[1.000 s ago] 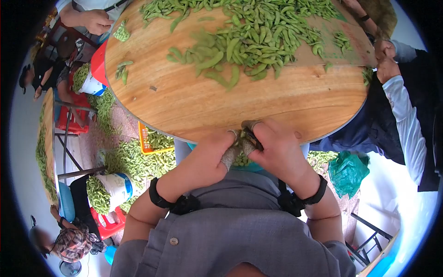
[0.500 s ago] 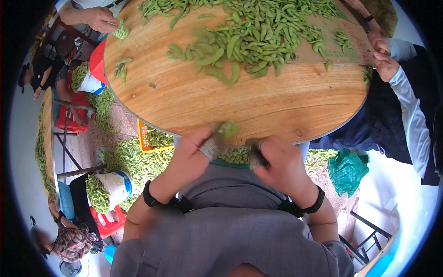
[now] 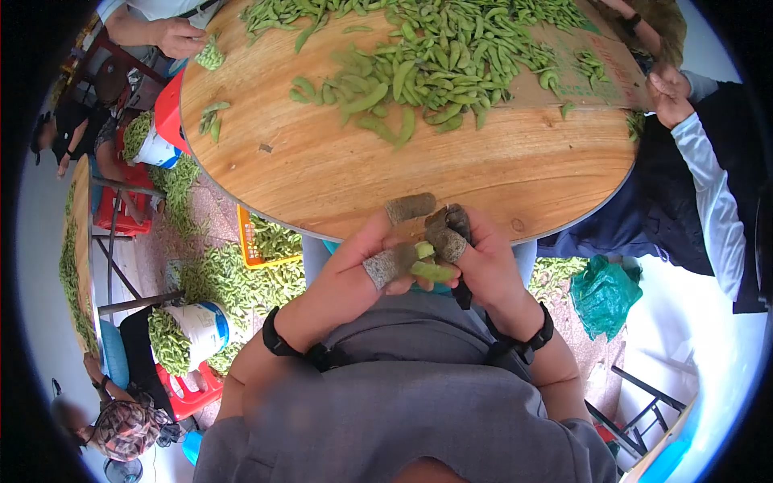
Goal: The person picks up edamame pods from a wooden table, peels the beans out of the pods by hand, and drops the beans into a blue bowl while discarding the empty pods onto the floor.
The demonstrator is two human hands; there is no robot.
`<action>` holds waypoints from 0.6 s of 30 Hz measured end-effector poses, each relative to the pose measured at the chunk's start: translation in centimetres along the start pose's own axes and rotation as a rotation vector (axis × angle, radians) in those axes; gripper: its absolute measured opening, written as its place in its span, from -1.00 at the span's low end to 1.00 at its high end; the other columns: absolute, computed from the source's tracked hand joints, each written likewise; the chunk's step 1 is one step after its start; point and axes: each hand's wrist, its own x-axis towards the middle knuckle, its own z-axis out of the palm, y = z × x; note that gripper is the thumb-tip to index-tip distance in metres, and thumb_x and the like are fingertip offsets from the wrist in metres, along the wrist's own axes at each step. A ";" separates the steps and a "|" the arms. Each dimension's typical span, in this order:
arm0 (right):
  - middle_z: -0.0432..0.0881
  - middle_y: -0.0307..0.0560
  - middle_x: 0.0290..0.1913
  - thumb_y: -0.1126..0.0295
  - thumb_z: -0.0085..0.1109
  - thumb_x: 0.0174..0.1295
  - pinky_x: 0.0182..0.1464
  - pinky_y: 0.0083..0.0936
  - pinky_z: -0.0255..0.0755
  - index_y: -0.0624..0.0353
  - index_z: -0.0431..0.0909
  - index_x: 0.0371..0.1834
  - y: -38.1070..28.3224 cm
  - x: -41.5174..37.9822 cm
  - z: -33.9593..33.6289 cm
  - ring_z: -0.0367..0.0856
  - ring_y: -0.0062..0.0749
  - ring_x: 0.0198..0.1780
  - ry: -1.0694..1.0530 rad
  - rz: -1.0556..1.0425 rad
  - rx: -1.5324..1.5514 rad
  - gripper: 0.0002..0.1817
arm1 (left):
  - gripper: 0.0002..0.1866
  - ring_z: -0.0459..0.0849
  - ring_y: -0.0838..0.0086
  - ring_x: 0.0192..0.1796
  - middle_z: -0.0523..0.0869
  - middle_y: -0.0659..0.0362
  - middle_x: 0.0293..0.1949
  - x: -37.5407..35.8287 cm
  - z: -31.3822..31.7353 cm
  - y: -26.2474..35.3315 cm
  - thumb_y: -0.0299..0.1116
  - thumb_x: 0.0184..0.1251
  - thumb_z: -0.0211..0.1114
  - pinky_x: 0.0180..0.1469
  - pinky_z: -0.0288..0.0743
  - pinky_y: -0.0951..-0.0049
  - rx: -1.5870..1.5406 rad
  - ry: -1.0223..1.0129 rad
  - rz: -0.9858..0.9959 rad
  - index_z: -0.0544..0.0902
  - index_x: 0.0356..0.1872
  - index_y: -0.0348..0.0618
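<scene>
My left hand (image 3: pixel 366 256), with grey knitted covers on its thumb and finger, is closed on a green soybean pod (image 3: pixel 433 271) just off the table's near edge. Against that pod my right hand (image 3: pixel 491 262) presses its covered thumb and finger, and the two hands almost meet. A dark strip (image 3: pixel 462 295) shows beneath the right fingers; I cannot make out what it is. Beyond the hands, a heap of soybean pods (image 3: pixel 451 68) covers the far part of the wooden table (image 3: pixel 322 173).
Other people's hands work at the upper left (image 3: pixel 179 38) and right (image 3: pixel 670 95). Below the table stand an orange crate (image 3: pixel 250 245), a white bucket of pods (image 3: pixel 203 326) and a green plastic bag (image 3: pixel 605 298). Loose pods (image 3: pixel 233 274) cover the floor.
My hands were apart and blurred over the table edge; now they have come together around a pod. The person's hands at the right have shifted slightly.
</scene>
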 end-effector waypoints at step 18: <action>0.59 0.16 -0.39 0.39 0.25 -0.01 -0.29 -0.24 0.48 0.30 0.51 -0.29 -0.7 -0.1 -0.3 0.59 0.11 -0.31 -0.102 -0.093 -0.911 -0.75 | -0.49 0.69 0.09 -0.11 0.65 -0.09 -0.21 -0.6 -1.0 -1.5 -0.61 0.26 0.03 -0.11 0.50 0.35 0.708 0.160 0.341 0.14 0.23 -0.36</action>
